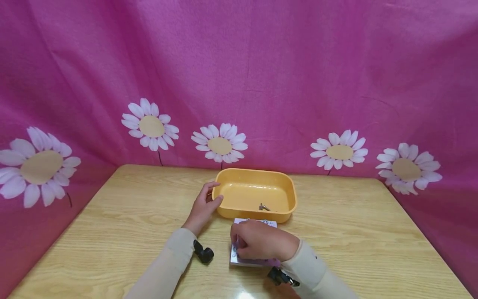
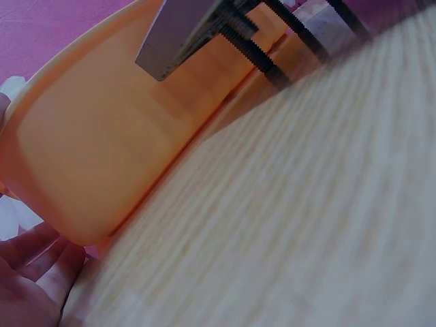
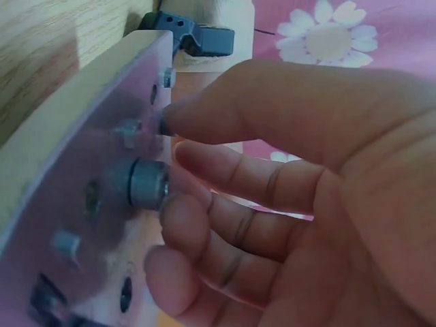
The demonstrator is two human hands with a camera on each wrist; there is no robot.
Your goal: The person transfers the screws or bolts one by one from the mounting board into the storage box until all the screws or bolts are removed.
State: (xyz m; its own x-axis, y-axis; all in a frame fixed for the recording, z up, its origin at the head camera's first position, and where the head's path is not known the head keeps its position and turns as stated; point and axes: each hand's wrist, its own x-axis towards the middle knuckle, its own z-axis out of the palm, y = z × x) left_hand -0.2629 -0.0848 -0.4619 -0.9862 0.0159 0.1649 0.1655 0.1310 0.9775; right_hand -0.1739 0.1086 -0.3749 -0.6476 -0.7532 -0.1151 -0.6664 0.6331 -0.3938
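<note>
A silvery metal plate (image 1: 242, 263) with holes and several screws lies in front of a yellow plastic basin (image 1: 254, 173). In the left wrist view, threaded screw shanks (image 2: 248, 48) stick out beneath the plate. My right hand (image 1: 259, 238) is over the plate. Its thumb and index finger pinch at a small dark screw (image 3: 164, 124), mostly hidden by the thumb tip. Beside those fingers, a larger knurled cap screw (image 3: 150, 184) stands up from the plate. At the basin's left end, my left hand (image 1: 201, 209) holds the rim, its thumb over the front-left edge.
A few loose screws (image 1: 263, 207) lie inside the basin near its front wall. The wooden table (image 1: 354, 241) extends around both things. A pink curtain (image 1: 261, 83) with printed white flowers hangs behind. Black wrist mounts (image 1: 203, 252) sit on both sleeves.
</note>
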